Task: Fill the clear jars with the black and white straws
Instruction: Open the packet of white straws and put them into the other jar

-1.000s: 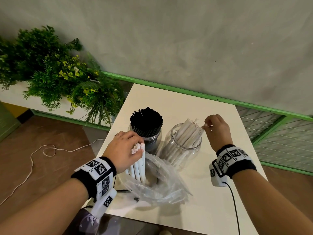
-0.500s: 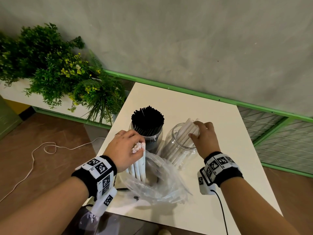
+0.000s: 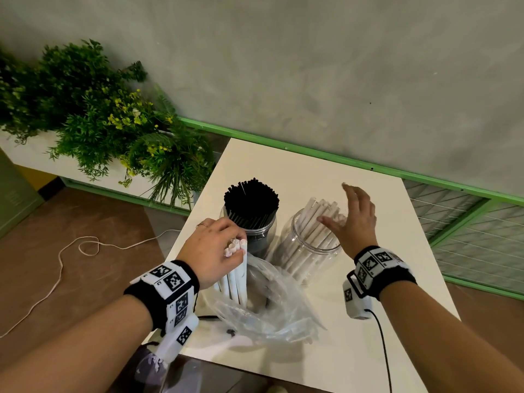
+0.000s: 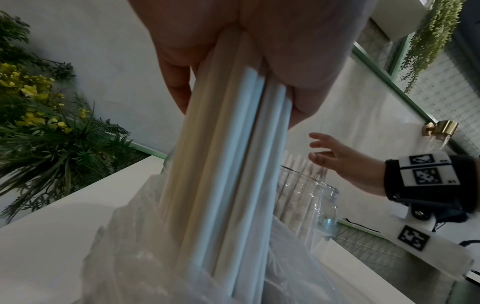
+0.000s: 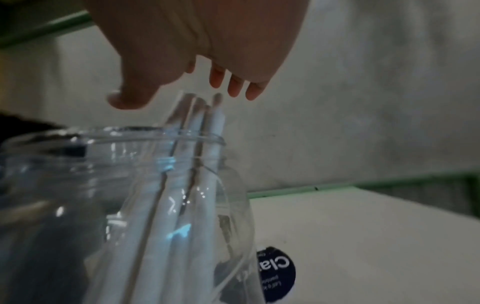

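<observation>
Left hand (image 3: pixel 211 245) grips white straws (image 3: pixel 236 275) standing in a bag (image 3: pixel 269 310); right hand (image 3: pixel 354 219), fingers spread, empty, hovers over the white-straw jar (image 3: pixel 309 251); black straws (image 3: pixel 251 201) fill the other jar (image 3: pixel 262 234).

A white square table (image 3: pixel 382 321) is standing against a grey wall, with a green rail running along behind its far edge. Two clear jars are sitting side by side on its middle. The left jar (image 3: pixel 259 234) is holding a packed bunch of black straws (image 3: pixel 251 201) standing upright. The right jar (image 3: pixel 304 255) is holding white straws (image 3: pixel 317 222) leaning toward its right rim; a dark round label is showing on its wall in the right wrist view. Just in front of both jars, a crumpled clear plastic bag (image 3: pixel 272 310) is lying on the tabletop, with more white straws inside it.
</observation>
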